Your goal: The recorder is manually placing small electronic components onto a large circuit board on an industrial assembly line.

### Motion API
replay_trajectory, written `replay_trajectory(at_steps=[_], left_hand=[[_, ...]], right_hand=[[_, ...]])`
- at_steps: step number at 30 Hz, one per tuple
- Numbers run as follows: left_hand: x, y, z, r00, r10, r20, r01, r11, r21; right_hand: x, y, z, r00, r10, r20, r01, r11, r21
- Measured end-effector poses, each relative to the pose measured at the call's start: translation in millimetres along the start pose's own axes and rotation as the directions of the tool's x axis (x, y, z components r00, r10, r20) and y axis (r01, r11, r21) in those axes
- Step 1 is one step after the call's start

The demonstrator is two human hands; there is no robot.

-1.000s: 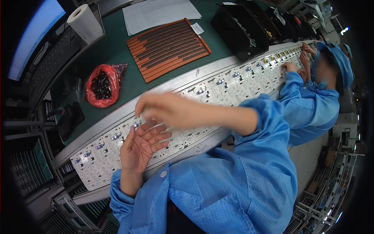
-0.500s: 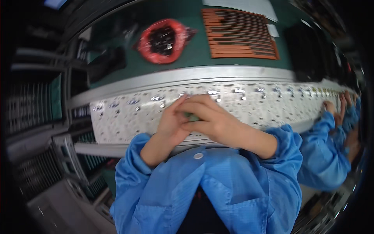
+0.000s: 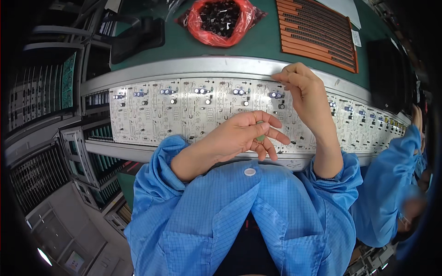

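A row of white circuit boards (image 3: 159,110), dotted with blue and black capacitors, runs from left to right in front of me. My left hand (image 3: 237,137) hovers over the near half of the row, fingers curled and partly spread. Between its thumb and fingers shows a small green piece (image 3: 260,130), whose kind I cannot make out. Farther right, my right hand (image 3: 304,92) reaches over the boards to the far metal rail, its thumb and fingertips pinched together. Whatever that pinch holds, if anything, is too small to tell.
Beyond the metal rail (image 3: 207,64) lies a green mat (image 3: 184,54). On it are a red plastic bag (image 3: 195,32) of small black parts and an orange slotted tray (image 3: 317,34) with dark strips. A co-worker's blue sleeve (image 3: 389,184) is close on the right; board racks (image 3: 41,87) stand left.
My hands were together over the boards; now they are apart. The right has moved right and away toward the far rail, while the left keeps the green piece. The view has shifted too.
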State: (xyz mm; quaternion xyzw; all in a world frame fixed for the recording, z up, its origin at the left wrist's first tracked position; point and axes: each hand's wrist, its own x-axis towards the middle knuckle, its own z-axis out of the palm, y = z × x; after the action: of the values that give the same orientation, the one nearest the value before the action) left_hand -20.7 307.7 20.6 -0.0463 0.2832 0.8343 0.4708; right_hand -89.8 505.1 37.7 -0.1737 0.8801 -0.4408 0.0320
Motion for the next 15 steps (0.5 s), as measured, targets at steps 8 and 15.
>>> replay_trajectory(at_steps=[8,15], left_hand=[[3,0,1,1.000,-0.001,0.028,-0.003,0.991,0.135],[3,-1,-1,0.999,-0.016,0.029,0.013,0.995,0.096]], right_hand=[[5,7,8,0.979,-0.192,0.064,0.201,0.955,-0.217],[6,2,15,0.996,-0.073,0.051,0.077,0.992,-0.101]])
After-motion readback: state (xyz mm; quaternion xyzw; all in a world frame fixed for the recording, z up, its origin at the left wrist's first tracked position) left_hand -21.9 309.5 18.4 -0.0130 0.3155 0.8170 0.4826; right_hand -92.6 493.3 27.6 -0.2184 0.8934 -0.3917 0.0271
